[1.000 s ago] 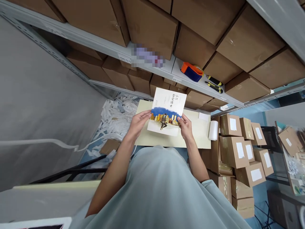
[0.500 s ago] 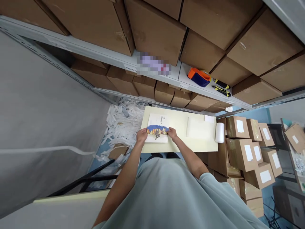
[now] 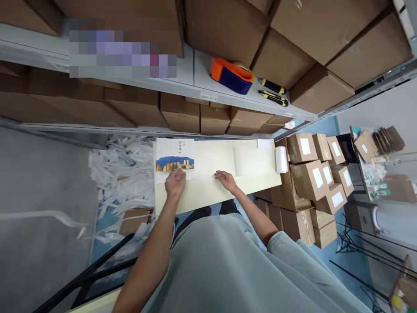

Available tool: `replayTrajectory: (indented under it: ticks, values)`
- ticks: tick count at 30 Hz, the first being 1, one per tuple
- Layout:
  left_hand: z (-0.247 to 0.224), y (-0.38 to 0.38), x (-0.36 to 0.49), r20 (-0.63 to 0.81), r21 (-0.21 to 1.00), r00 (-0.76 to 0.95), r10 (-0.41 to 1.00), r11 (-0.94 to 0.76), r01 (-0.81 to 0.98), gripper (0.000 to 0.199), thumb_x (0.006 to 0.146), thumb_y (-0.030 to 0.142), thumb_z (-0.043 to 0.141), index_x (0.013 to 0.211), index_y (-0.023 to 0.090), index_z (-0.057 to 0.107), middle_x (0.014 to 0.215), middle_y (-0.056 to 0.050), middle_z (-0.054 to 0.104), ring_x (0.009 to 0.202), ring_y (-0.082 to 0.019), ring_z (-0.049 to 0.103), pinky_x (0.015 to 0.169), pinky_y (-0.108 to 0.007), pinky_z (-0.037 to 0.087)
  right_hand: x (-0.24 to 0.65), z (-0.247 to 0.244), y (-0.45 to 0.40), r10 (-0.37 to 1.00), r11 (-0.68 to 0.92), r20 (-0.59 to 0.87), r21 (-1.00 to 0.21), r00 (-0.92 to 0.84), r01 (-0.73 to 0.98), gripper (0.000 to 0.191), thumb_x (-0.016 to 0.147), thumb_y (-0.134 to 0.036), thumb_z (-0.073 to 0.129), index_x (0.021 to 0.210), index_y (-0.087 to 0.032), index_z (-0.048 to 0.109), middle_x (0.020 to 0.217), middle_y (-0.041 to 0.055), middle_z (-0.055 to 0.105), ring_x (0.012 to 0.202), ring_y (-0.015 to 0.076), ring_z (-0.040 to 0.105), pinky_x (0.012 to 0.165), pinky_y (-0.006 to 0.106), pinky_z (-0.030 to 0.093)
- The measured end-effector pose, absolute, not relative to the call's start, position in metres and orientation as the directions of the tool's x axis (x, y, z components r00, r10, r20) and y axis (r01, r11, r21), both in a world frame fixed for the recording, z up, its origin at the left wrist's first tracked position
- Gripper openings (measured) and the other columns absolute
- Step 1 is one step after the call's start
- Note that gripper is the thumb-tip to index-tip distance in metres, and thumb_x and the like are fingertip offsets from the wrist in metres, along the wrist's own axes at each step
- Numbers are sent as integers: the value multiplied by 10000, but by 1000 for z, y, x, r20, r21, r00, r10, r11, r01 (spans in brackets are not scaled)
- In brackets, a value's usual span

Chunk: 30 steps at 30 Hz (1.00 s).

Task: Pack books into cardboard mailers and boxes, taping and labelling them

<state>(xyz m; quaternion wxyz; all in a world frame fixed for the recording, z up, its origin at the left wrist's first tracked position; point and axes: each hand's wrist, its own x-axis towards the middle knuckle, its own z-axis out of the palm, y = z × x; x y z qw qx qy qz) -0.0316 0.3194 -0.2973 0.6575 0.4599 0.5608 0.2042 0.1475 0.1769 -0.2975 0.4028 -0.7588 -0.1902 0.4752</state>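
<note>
A book [image 3: 167, 150] with a white cover and a painted blue-sky skyline lies flat at the far left corner of the pale yellow tabletop [image 3: 208, 195]. My left hand [image 3: 176, 183] is over the lower part of its cover, fingers loosely bent and hiding some of the picture. Whether the fingertips touch the cover I cannot tell. Well right of the book, my right hand [image 3: 226, 179] hovers above the table with thumb and fingers slightly apart and nothing in them. Farther right lies a translucent white sheet stack [image 3: 256, 161].
A white roll [image 3: 281, 159] stands at the table's right end, beside stacked labelled cartons [image 3: 314, 178]. Paper scraps [image 3: 122, 178] heap on the floor at left. Along the back runs a shelf with boxes, an orange-and-blue tape dispenser [image 3: 233, 77] and utility knives [image 3: 273, 98].
Both hands held the book's sides before. The book now sits closer to the table's far left corner, and my right hand has let go and moved right. The view has turned right.
</note>
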Motion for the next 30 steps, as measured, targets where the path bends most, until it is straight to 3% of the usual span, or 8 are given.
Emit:
replayTrajectory:
  ticks: [4, 6, 8, 12, 15, 18, 23, 30]
  values:
    - [-305, 263, 23, -619, 765, 296, 728, 472, 438, 334, 1014, 382, 795, 1276, 177, 761, 1265, -120, 806, 1225, -275, 764, 1136, -445, 611, 226, -279, 87, 648, -617, -463, -785, 605, 61, 351, 1026, -468, 686, 1183, -178, 806, 1158, 134, 882, 1042, 268, 848, 1012, 435, 676]
    - [-310, 243, 58, -631, 743, 318, 708, 433, 511, 267, 940, 368, 825, 1147, 203, 789, 1160, -95, 852, 1216, -272, 789, 1171, -391, 579, 278, -271, 56, 596, -628, -404, -773, 694, 89, 387, 1026, -505, 685, 1209, -186, 806, 1277, 162, 851, 1204, 311, 806, 1129, 496, 626]
    - [-319, 232, 97, -635, 717, 315, 705, 386, 581, 295, 888, 407, 846, 1108, 220, 789, 1159, -87, 864, 1222, -296, 794, 1181, -408, 567, 335, -265, 34, 545, -669, -291, -716, 786, 198, 427, 1035, -480, 679, 1303, -166, 788, 1439, 201, 779, 1398, 347, 706, 1244, 531, 540]
    - [-343, 227, 172, -630, 641, 248, 736, 313, 701, 420, 871, 465, 830, 1181, 190, 769, 1247, -148, 846, 1276, -368, 764, 1174, -494, 558, 430, -263, 11, 498, -832, -93, -331, 862, 445, 595, 1054, -392, 682, 1568, -93, 643, 1693, 272, 562, 1597, 393, 519, 1320, 540, 439]
    - [-359, 226, 209, -611, 593, 205, 765, 270, 759, 355, 899, 462, 784, 1107, 175, 780, 1230, -181, 834, 1231, -394, 764, 1109, -510, 577, 469, -274, 4, 479, -877, -158, -123, 863, 465, 768, 1039, -392, 734, 1700, -81, 496, 1766, 298, 448, 1629, 421, 461, 1312, 536, 430]
    - [-368, 223, 218, -572, 573, 183, 799, 230, 787, 236, 918, 428, 735, 975, 203, 781, 1111, -136, 834, 1111, -357, 774, 1018, -461, 591, 485, -287, 3, 444, -893, -212, -28, 871, 448, 919, 1013, -360, 758, 1784, -84, 339, 1778, 319, 404, 1612, 436, 460, 1289, 543, 440]
    - [-365, 229, 178, -512, 546, 102, 853, 232, 805, 228, 921, 446, 721, 912, 225, 773, 975, -78, 814, 967, -294, 751, 916, -393, 585, 475, -294, 8, 480, -876, -171, -37, 860, 481, 903, 1002, -267, 621, 1803, -71, 253, 1707, 333, 472, 1495, 441, 522, 1195, 586, 506]
    - [-348, 254, 61, -462, 401, -133, 877, 341, 851, 210, 878, 430, 753, 863, 221, 765, 930, -103, 805, 994, -341, 762, 943, -442, 597, 403, -303, -3, 650, -754, -157, -258, 744, 604, 903, 1026, -460, 611, 1778, -83, 283, 1589, 293, 559, 1422, 434, 547, 1114, 558, 575]
